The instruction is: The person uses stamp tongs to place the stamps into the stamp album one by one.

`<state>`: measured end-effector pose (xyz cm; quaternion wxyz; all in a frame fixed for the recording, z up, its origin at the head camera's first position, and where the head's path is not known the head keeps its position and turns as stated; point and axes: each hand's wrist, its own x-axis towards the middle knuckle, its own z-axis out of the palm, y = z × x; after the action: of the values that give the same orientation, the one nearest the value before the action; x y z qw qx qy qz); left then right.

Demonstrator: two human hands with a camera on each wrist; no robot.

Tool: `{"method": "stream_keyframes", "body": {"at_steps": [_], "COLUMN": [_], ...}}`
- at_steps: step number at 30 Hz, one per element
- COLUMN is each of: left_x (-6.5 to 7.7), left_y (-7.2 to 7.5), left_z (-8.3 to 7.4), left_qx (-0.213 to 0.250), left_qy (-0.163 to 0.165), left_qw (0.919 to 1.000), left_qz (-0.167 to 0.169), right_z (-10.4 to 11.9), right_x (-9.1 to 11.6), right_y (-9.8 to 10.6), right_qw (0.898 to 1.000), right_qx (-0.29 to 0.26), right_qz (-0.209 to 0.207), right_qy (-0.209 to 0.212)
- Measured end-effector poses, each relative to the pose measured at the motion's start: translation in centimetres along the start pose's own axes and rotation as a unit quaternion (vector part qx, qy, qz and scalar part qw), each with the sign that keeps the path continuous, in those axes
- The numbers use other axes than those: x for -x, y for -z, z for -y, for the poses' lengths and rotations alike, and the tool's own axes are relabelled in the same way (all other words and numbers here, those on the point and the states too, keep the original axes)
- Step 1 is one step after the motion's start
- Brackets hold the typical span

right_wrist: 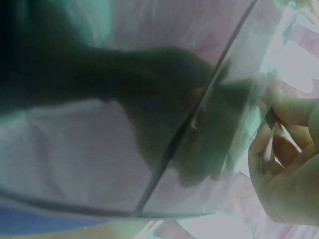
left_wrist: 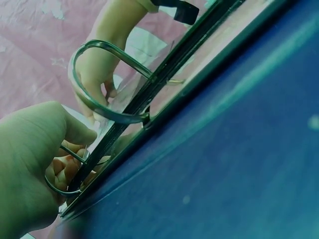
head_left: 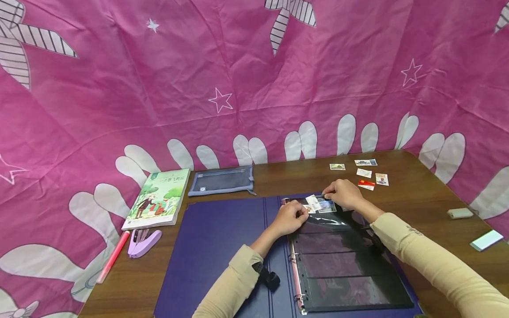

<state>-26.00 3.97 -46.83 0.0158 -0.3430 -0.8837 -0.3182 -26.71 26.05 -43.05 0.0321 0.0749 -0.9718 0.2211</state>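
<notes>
Past cream sleeves (head_left: 433, 260), pinching the black page (head_left: 358, 291) near its top edge with left hand (head_left: 289, 218) and right hand (head_left: 345, 194); probably seating stamps (head_left: 328, 206), next needing gentle downward easing.

We see a large dark blue ring binder (head_left: 222, 247) lying open and flat on the surface. Over its right half lies a glossy black plastic page (head_left: 338, 260), divided by straight lines into wide stacked pockets, its left edge on the metal rings (left_wrist: 109, 117). At the page's top, we make out a bluish rectangular stamp (head_left: 328, 206) and, beside it, a small whitish paper piece (head_left: 313, 202), tilted; whether both sit inside the pocket, we cannot tell.
</notes>
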Motion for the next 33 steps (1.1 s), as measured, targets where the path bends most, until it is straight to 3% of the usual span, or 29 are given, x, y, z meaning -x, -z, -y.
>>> {"method": "stream_keyframes", "body": {"at_steps": [5, 13, 20, 26, 33], "left_x": [-0.1, -0.1, 0.0, 0.0, -0.2], "left_y": [-0.1, 0.3, 0.5, 0.4, 0.2], "left_z": [0.0, -0.3, -0.4, -0.3, -0.2], "left_qx": [0.003, 0.014, 0.02, 0.016, 0.006], "left_qy": [0.0, 0.01, 0.016, 0.006, 0.005], "left_qw": [1.0, 0.9999, 0.9997, 0.9999, 1.0], "left_qz": [0.0, 0.003, 0.004, 0.0, 0.001], "right_z": [0.6, 1.8, 2.1, 1.5, 0.8], "right_x": [0.7, 2.6, 2.7, 1.9, 1.1], "right_y": [0.6, -0.1, -0.4, -0.2, 0.6], "right_qw": [1.0, 0.996, 0.994, 0.978, 0.96], "right_qx": [-0.024, -0.063, -0.082, -0.142, -0.182], "right_qz": [-0.012, 0.038, 0.073, 0.149, 0.211], "right_qy": [-0.009, -0.043, -0.017, 0.022, 0.022]}}
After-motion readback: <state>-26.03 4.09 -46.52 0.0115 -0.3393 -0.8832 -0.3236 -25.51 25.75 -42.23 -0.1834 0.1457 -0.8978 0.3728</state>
